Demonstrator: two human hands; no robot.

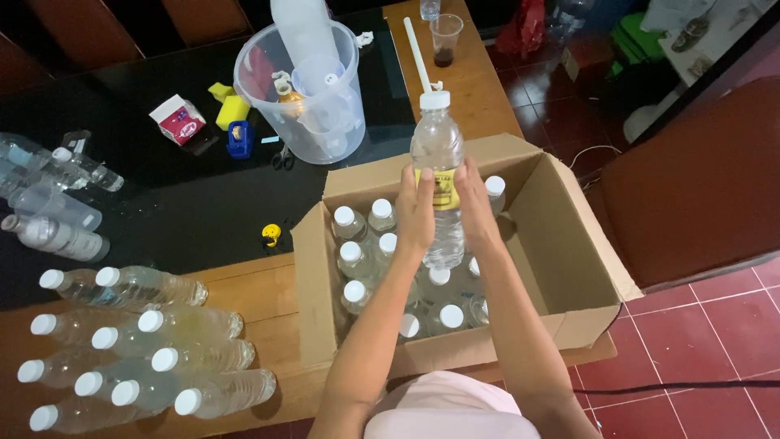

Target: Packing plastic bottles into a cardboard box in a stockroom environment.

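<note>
A clear, glossy plastic bottle point(439, 162) with a smooth white plastic cap stands above a matt brown corrugated cardboard box point(569, 268), beside a translucent plastic bucket point(333, 122) on the desk point(187, 211) of glossy black glass and varnished wood.

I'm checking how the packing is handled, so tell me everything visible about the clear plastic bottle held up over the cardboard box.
The clear plastic bottle with a white screw cap looks full of clear liquid, capped, with a yellow label band around its middle. It stands upright, lifted above the open brown cardboard box of similar capped bottles. The left hand and right hand grip its middle from either side, partly covering the label. Nothing else touches it.
</note>
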